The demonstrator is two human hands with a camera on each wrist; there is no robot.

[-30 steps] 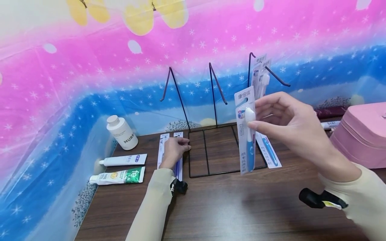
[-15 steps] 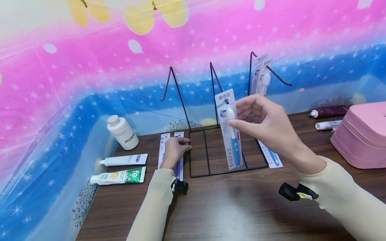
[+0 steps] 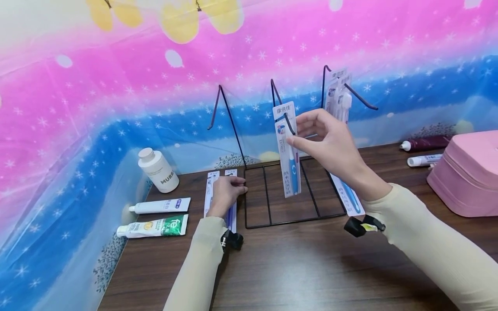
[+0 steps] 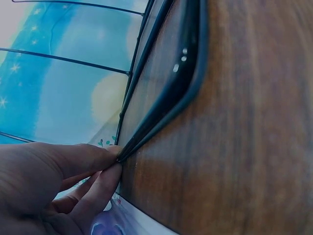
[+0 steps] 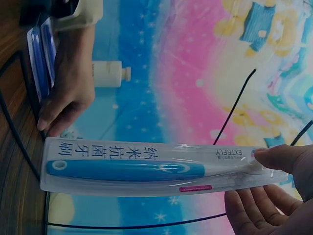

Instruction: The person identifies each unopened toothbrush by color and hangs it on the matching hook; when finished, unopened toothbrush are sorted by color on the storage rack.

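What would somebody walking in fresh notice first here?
Probably the loud pink-and-blue backdrop filling the space behind the table. Then the blue-handled packaged toothbrush, pinched in the right hand, with the middle hook of the black wire rack showing in front of its card. The pink case at the head view's right edge also stands out.
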